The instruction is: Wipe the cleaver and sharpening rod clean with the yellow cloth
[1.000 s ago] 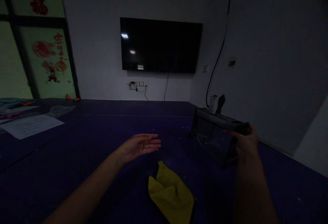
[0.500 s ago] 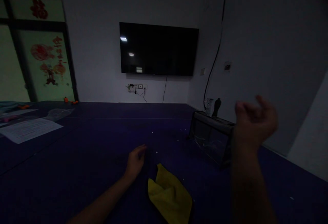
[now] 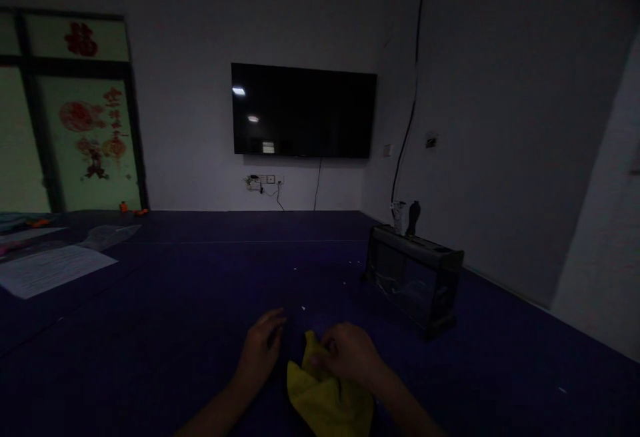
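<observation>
A crumpled yellow cloth point(image 3: 320, 400) with a dark edge lies at the lower middle of the dark blue surface point(image 3: 210, 290). Over its upper right part is my right hand point(image 3: 353, 354), thumb and fingers curled together on the fabric in what looks like a pinch. The dim light hides how much of the cloth they hold. Just left of the cloth rests my left hand point(image 3: 260, 344), loosely curved, its thumb apart from the fingers and nothing between them. It does not touch the cloth.
On the right stands a dark-framed box with clear sides point(image 3: 413, 280), a dark bottle-like object point(image 3: 413, 218) on top. Papers point(image 3: 55, 269) and clear plastic point(image 3: 110, 236) lie at left. Small white scraps point(image 3: 303, 308) dot the surface. A television point(image 3: 304, 112) hangs on the far wall.
My right hand has come down and left from its raised place beside the box onto the cloth. My left hand has stayed near the cloth's left side. The view has tilted slightly up.
</observation>
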